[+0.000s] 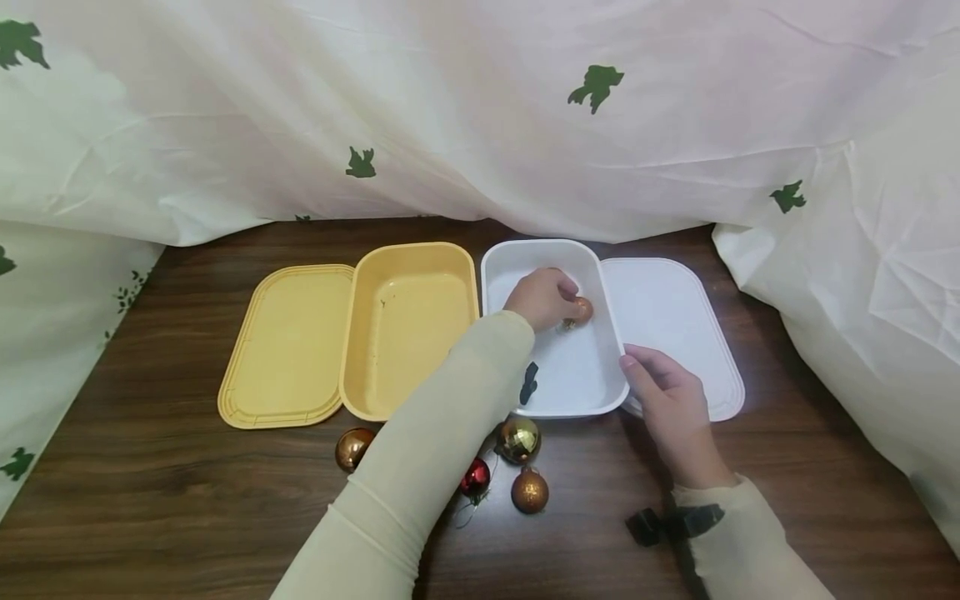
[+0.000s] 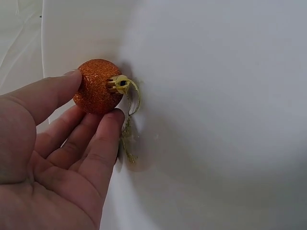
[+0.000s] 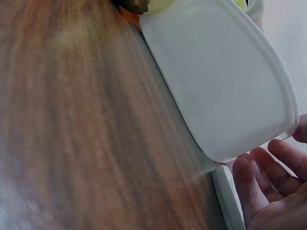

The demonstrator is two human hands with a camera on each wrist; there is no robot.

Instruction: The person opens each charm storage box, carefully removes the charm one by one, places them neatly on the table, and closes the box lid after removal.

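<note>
Orange glitter ball (image 2: 95, 91) I see pinched by the left hand (image 1: 538, 300); the right hand (image 1: 673, 408) grips the white box (image 1: 576, 375). At lower centre, a sleeve (image 1: 442, 417) partly covers a red ball (image 1: 476, 477).

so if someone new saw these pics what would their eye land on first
Probably the glittery orange bauble, pinched by the left hand inside the white box, whose right side the right hand holds. Next might come the bright yellow box to the left of the white one, then the shiny gold bauble on the dark wooden table in front.
</note>
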